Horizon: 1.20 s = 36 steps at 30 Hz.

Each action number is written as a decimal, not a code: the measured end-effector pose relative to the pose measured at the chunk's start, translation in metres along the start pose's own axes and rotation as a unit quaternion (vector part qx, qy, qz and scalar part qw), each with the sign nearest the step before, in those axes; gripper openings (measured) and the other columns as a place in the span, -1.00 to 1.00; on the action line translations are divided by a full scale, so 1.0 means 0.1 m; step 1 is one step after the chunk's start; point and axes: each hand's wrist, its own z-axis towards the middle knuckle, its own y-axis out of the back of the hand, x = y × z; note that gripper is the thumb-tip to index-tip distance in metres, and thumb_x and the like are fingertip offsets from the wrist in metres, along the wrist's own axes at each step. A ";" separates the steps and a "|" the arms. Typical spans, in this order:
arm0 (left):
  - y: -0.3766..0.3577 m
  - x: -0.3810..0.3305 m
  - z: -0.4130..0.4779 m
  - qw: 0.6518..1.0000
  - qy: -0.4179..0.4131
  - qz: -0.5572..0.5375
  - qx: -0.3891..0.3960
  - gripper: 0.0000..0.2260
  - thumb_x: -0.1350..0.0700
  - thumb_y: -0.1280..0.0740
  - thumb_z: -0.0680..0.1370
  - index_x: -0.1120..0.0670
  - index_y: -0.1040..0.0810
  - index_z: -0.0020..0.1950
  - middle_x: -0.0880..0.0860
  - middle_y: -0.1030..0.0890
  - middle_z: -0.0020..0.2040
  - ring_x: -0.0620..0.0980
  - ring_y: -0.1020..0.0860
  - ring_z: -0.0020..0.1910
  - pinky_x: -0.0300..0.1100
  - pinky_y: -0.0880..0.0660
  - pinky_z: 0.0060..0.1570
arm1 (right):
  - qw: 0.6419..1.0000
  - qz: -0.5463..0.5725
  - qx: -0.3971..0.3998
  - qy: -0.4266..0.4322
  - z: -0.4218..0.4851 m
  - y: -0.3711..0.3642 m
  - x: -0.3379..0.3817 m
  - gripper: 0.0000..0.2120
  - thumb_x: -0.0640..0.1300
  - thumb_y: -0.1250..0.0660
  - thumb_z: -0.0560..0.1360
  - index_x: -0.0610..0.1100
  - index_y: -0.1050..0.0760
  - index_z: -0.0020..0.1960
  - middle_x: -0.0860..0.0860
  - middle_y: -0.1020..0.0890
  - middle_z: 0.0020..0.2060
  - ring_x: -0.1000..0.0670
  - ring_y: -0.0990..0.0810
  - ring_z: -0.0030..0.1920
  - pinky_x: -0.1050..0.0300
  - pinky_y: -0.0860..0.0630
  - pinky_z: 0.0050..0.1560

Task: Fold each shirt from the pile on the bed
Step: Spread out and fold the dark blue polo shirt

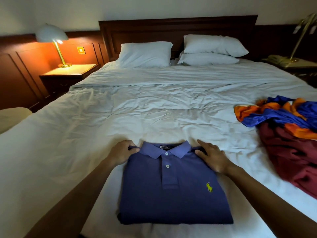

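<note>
A blue polo shirt (pixel 173 189) with a small yellow logo lies folded into a rectangle on the near part of the white bed (pixel 154 114), collar away from me. My left hand (pixel 122 152) grips the shirt's left shoulder, thumb on top and fingers curled over the edge. My right hand (pixel 211 156) lies flat on the right shoulder with fingers spread and straight. At the right edge of the bed sits the pile of unfolded shirts (pixel 288 134): a blue and orange shiny one on top of a dark red one.
Three white pillows (pixel 145 54) lean against the dark wooden headboard (pixel 178 26). A lit lamp (pixel 53 42) stands on the left nightstand (pixel 72 73). On the right nightstand stand a brass lamp (pixel 303 33) and a telephone (pixel 276 60). The crumpled sheet stretches between shirt and pillows.
</note>
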 end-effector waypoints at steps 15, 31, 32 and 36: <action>0.10 -0.09 0.01 0.995 0.023 -0.095 0.019 -0.83 0.07 -0.40 0.59 0.17 -0.66 0.05 0.04 -0.65 -0.05 -0.08 -0.56 -0.07 -0.30 -0.39 -0.10 | 0.991 0.137 0.002 -0.012 0.22 0.24 -0.03 -0.80 0.04 -0.40 0.54 -0.10 -0.64 -0.09 0.05 -0.66 -0.20 0.09 -0.58 -0.16 0.26 -0.39 -0.23; -0.04 -0.16 0.08 0.996 0.017 -0.090 0.008 -0.72 0.07 -0.29 0.65 0.28 -0.60 -0.05 0.17 -0.62 -0.09 0.05 -0.53 -0.10 -0.21 -0.36 -0.13 | 0.995 0.043 0.005 -0.086 0.47 0.27 0.11 -0.60 0.09 -0.28 0.59 -0.23 -0.56 -0.19 -0.09 -0.59 -0.23 -0.08 -0.53 -0.16 0.04 -0.41 -0.11; -0.03 -0.15 0.07 0.995 0.011 -0.095 0.007 -0.72 0.04 -0.30 0.65 0.26 -0.61 -0.02 0.15 -0.63 -0.08 0.04 -0.54 -0.09 -0.23 -0.37 -0.11 | 0.997 0.037 0.012 -0.064 0.46 0.30 0.11 -0.57 0.15 -0.30 0.56 -0.20 -0.53 -0.25 -0.06 -0.57 -0.27 -0.05 -0.52 -0.18 0.06 -0.38 -0.14; 0.00 -0.15 0.04 0.993 -0.008 -0.106 0.048 -0.77 0.01 -0.36 0.61 0.17 -0.64 0.02 0.10 -0.66 -0.03 -0.01 -0.58 -0.04 -0.18 -0.43 0.01 | 0.995 0.006 0.104 0.005 0.38 0.37 0.12 -0.64 0.09 -0.42 0.49 -0.14 -0.51 -0.33 0.07 -0.53 -0.36 0.09 -0.46 -0.31 0.21 -0.32 -0.25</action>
